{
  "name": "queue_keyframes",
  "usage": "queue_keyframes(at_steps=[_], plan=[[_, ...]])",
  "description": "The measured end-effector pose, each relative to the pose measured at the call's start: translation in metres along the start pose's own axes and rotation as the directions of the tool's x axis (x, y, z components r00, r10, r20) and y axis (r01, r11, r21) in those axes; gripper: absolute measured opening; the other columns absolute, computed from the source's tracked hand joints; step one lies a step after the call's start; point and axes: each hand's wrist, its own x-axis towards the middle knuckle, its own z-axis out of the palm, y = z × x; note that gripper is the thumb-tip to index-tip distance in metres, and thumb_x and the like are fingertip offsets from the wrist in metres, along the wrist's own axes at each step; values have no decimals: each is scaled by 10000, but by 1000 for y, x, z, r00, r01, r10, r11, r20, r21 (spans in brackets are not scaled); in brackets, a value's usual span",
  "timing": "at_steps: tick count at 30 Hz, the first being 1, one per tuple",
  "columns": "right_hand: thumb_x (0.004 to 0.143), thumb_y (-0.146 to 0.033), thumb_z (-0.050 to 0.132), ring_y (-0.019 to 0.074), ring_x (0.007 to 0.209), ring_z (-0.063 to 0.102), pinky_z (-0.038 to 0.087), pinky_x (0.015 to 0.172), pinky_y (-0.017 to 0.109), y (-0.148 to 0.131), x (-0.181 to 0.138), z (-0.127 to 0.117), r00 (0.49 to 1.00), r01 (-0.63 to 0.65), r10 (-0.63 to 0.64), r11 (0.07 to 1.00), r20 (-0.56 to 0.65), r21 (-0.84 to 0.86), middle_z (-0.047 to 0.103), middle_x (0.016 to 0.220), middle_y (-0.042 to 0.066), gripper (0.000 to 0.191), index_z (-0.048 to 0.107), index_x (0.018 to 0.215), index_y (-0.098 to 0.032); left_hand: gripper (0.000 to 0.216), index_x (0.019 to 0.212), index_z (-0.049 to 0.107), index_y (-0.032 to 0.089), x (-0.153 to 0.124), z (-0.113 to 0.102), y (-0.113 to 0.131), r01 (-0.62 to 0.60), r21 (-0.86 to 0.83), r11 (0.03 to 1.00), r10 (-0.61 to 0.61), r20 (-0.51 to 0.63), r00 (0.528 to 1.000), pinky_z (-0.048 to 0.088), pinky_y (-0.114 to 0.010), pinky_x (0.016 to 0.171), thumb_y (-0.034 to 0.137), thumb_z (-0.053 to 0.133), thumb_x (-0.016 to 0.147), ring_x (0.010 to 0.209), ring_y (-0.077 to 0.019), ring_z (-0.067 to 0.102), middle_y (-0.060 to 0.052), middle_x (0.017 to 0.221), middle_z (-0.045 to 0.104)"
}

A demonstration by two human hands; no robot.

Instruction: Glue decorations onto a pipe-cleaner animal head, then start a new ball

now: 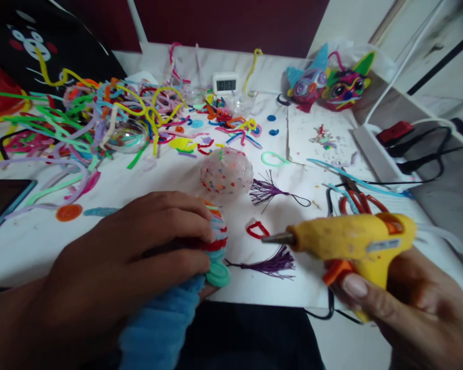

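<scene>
My left hand (154, 246) is wrapped over a pipe-cleaner craft piece (165, 318) near the table's front edge. Its blue ribbed part hangs below my fingers; red, white and orange stripes and a teal coil show beyond the fingertips. Much of it is hidden under the hand. In my right hand (401, 298) is a yellow hot glue gun (343, 239), gripped by its handle, with a finger beside the orange trigger. Its metal nozzle points left, apart from the craft piece. A small red pipe-cleaner loop (257, 229) lies near the nozzle, and a purple tassel (268, 263) below it.
A speckled clear ball (227, 172) and another purple tassel (270, 191) lie mid-table. Tangled pipe cleaners (100, 110) spread across the left. Two finished faces (343, 87) stand at the back right, near a power strip (381, 156). Orange-handled pliers (364, 200) lie behind the glue gun.
</scene>
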Motion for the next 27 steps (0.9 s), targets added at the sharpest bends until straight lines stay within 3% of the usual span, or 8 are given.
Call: queue_keyframes(at_steps=[3, 5, 8, 14, 17, 20, 23, 27], plan=[[730, -464, 822, 147, 533, 610, 440, 362, 177, 3, 15, -8, 990, -115, 114, 993, -85, -2, 644, 684, -7, 355, 639, 952, -256, 257, 1063, 688, 299, -1, 1, -3, -42, 14, 999, 42, -2, 999, 495, -345, 1083, 272, 456, 957, 1243, -182, 573, 21, 1217, 670], [702, -444, 847, 139, 493, 574, 405, 338, 185, 9, 27, -11, 992, -108, 107, 994, -67, 2, 624, 658, -20, 394, 603, 939, -245, 224, 1050, 698, 285, -2, 1, -6, -77, 31, 997, 77, -6, 997, 500, -374, 1068, 288, 506, 935, 1245, -212, 575, 6, 1223, 668], [693, -417, 863, 137, 456, 543, 382, 332, 199, 22, 40, -12, 998, -37, 35, 999, -57, -29, 589, 593, -49, 404, 541, 875, -257, 255, 1060, 706, 288, -2, 2, -12, -108, 42, 993, 108, 3, 994, 481, -367, 1084, 243, 490, 932, 1256, -208, 573, 8, 1232, 667], [800, -482, 770, 188, 606, 654, 500, 466, 257, 33, 42, -8, 991, 47, -76, 969, -110, -244, 693, 750, 11, 454, 586, 1136, -239, 296, 1125, 693, 322, -3, 0, -16, -133, 66, 989, 130, 53, 990, 469, -380, 1101, 277, 560, 864, 1276, -229, 563, 34, 1304, 638], [825, -535, 723, 220, 710, 692, 561, 586, 318, 34, 39, -4, 973, 56, -156, 876, -170, -479, 721, 880, 59, 533, 593, 1227, -211, 344, 1162, 682, 353, -4, 0, -13, -64, 46, 997, 62, 52, 997, 450, -342, 1113, 239, 489, 901, 1270, -191, 563, 65, 1319, 634], [866, -482, 694, 284, 873, 693, 570, 776, 450, 30, 32, 4, 911, 126, -358, 713, -203, -690, 700, 1062, 140, 515, 608, 1264, -166, 350, 1153, 686, 369, -4, 0, -10, -33, 46, 998, 30, 47, 998, 443, -330, 1109, 235, 461, 920, 1258, -180, 570, 82, 1324, 634], [914, -286, 663, 278, 980, 635, 537, 850, 434, 20, 20, 17, 833, 327, -548, 599, -76, -731, 648, 1092, 149, 285, 657, 1167, -156, 324, 1155, 683, 352, -3, -1, -11, -72, 60, 996, 68, 60, 996, 433, -349, 1106, 279, 456, 936, 1287, -194, 550, 67, 1338, 623], [939, -133, 617, 200, 944, 594, 519, 866, 357, 6, 6, 34, 815, 577, -527, 693, 242, -433, 626, 975, 66, 173, 629, 1103, -189, 363, 1196, 668, 375, -4, -3, -14, -78, 59, 995, 73, 81, 994, 438, -351, 1097, 280, 451, 921, 1289, -194, 550, 74, 1347, 617]])
